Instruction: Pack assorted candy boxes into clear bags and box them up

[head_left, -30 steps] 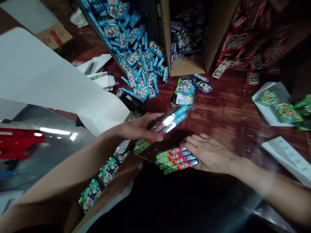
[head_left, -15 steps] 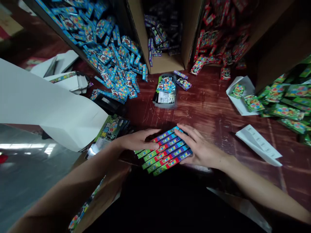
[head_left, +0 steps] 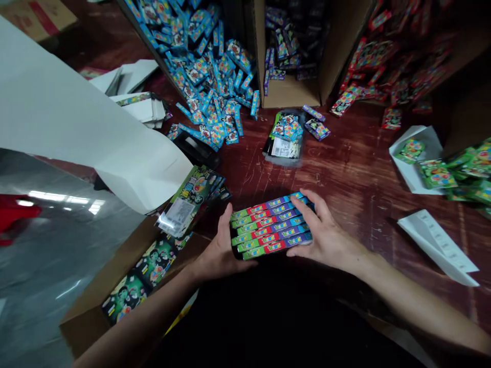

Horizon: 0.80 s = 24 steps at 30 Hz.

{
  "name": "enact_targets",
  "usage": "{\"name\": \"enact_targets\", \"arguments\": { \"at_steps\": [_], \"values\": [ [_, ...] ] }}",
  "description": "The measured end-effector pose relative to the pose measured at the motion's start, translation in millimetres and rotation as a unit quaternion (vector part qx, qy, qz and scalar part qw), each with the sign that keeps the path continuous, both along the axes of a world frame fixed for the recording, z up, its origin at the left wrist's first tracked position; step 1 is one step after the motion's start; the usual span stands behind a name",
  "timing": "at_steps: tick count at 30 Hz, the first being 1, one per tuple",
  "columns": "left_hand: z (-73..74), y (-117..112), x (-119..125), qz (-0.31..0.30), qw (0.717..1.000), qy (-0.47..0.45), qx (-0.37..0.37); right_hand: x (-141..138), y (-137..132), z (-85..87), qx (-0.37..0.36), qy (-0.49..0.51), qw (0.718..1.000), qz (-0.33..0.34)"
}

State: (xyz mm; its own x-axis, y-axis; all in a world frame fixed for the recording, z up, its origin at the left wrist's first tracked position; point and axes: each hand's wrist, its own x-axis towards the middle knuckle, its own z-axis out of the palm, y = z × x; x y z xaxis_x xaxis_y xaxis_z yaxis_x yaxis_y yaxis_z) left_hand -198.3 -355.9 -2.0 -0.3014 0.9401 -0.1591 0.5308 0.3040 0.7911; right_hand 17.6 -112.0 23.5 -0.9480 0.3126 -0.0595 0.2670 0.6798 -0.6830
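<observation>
A stack of small candy boxes (head_left: 268,225), with green, red, purple and blue ends in rows, is held between my two hands above the front edge of the table. My left hand (head_left: 220,243) grips its left end, thumb up along the side and fingers underneath. At the right end, my right hand (head_left: 320,230) clasps the stack with fingers over the top corner and thumb at the near edge. Left of the stack lie printed green-and-black packets (head_left: 187,199). Beyond it, a clear-wrapped packet (head_left: 286,135) has blue candy boxes on top.
Cartons hold heaps of blue boxes (head_left: 207,66), purple boxes (head_left: 284,46) and red boxes (head_left: 383,76). Green boxes (head_left: 471,168) lie at right, near a folded white paper (head_left: 437,248). A large white sheet (head_left: 95,122) overhangs the left. An open carton (head_left: 86,319) with printed packs stands below.
The slanted rows of boxes are now squarer and more even. My left hand has moved from on top of the stack to its left end. The camera view has shifted left.
</observation>
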Motion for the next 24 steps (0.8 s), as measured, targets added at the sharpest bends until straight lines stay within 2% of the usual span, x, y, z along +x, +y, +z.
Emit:
{"name": "enact_targets", "arguments": {
  "at_steps": [2, 7, 9, 11, 13, 15, 17, 18, 21, 24],
  "values": [
    [-2.2, 2, 1, -0.005, 0.999, -0.039, 0.016, 6, 3, -3.3, -0.040, 0.030, 0.999, 0.004],
    [-7.5, 4, 4, -0.076, 0.994, -0.053, 0.058, 7, -12, -19.4, -0.112, 0.069, 0.988, -0.083],
    [-9.5, 5, 6, -0.088, 0.993, -0.048, 0.064, 7, -15, -23.2, -0.144, 0.061, 0.985, -0.071],
    [-10.2, 6, 7, -0.078, 0.994, -0.052, 0.062, 11, -11, -20.4, -0.145, 0.058, 0.987, -0.027],
    [-10.0, 6, 6, -0.062, 0.995, -0.053, 0.054, 14, -1, -9.9, -0.075, 0.060, 0.995, 0.024],
    [-10.0, 7, 5, -0.053, 0.996, -0.050, 0.044, 11, 6, 5.7, 0.043, 0.053, 0.996, 0.063],
    [-11.0, 9, 5, -0.047, 0.997, -0.056, 0.037, -2, 7, 20.5, 0.143, 0.029, 0.983, 0.115],
    [-11.7, 10, 7, -0.043, 0.996, -0.060, 0.039, -11, 5, 25.8, 0.171, 0.013, 0.975, 0.145],
    [-10.7, 7, 12, -0.035, 0.996, -0.046, 0.071, -35, -3, 30.2, 0.197, -0.019, 0.959, 0.204],
    [2.3, -11, 5, -0.023, 0.995, 0.028, 0.096, -41, -3, 27.2, 0.202, -0.027, 0.952, 0.227]
  ]
}}
